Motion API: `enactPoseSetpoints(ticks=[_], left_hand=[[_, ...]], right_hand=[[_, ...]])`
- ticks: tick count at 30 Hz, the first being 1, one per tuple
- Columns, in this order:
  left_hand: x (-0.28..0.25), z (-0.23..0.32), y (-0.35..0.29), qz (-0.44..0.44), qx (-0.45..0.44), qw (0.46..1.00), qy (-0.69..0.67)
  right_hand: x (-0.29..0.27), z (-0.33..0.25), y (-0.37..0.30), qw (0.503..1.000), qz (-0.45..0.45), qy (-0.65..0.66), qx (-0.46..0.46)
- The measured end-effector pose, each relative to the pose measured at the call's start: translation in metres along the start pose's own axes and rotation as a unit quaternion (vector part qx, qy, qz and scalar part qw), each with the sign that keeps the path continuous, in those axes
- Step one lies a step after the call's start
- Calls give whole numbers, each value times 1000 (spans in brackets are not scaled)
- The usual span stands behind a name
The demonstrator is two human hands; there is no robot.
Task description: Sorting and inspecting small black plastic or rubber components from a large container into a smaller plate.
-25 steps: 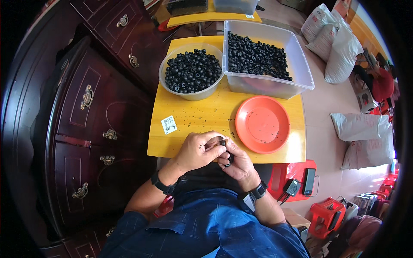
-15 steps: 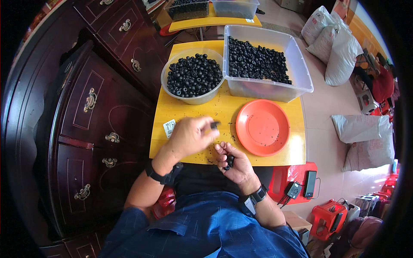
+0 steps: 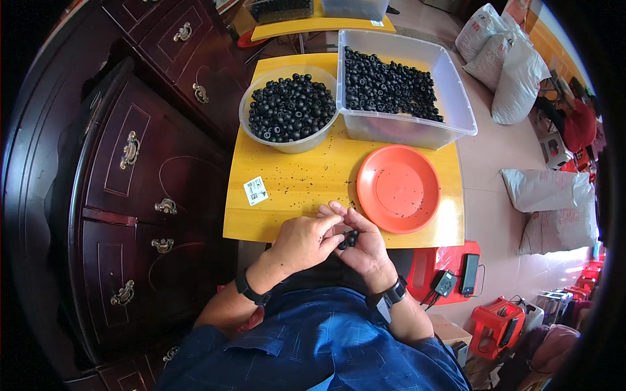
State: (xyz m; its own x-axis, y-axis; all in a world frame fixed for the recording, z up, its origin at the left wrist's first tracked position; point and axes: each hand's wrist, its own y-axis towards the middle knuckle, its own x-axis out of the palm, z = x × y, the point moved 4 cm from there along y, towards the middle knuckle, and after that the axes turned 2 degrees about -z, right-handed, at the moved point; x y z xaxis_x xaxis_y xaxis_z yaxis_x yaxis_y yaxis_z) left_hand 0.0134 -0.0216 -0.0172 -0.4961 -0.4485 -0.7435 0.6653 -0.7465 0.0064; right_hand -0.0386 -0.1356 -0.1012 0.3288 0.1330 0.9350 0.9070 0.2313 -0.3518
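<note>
**Small, round, glossy black pieces (image 3: 350, 239) lie in a person's upturned bare right hand (image 3: 372, 253), and the bare left hand (image 3: 297, 244) meets it from the side.**

Both hands are together at the near edge of a yellow, wood-like worktop (image 3: 248, 218), close to the person's lap. The right hand is loosely cupped, its fingers extended and spread a little; a few black pieces rest in the palm near the base of the fingers, probably held this way so they cannot roll off. The left hand comes in palm down, thumb and fingers bent and drawn close together, the thumb tip beside or touching those pieces. Whether it grips one cannot be told, because its own fingers hide the spot.

More black pieces, many of them ring-like, fill a round, translucent plastic bowl (image 3: 297, 147) at the far left of the worktop. Others lie in a large, rectangular, clear plastic tub (image 3: 404, 133) just to its right; the high walls of both seem suited to keeping loose pieces in. Nearer, a shallow, round, orange-red plastic dish (image 3: 396, 186) sits just beyond the right hand, within easy reach, holding only dark crumbs. Similar crumbs dot the worktop.
</note>
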Motion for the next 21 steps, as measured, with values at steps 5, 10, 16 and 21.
enactPoseSetpoints(ticks=[5,10,16,21], left_hand=[[6,0,-1,-1,28,998,63],[10,2,2,-10,28,995,93],[-1,-4,5,116,20,991,-63],[-4,-2,6,140,12,981,-134]], right_hand=[[-3,7,2,999,-21,47,16],[-2,6,2,999,-10,43,7],[3,1,-3,1000,-10,10,22],[-7,5,-5,997,-52,0,63]])
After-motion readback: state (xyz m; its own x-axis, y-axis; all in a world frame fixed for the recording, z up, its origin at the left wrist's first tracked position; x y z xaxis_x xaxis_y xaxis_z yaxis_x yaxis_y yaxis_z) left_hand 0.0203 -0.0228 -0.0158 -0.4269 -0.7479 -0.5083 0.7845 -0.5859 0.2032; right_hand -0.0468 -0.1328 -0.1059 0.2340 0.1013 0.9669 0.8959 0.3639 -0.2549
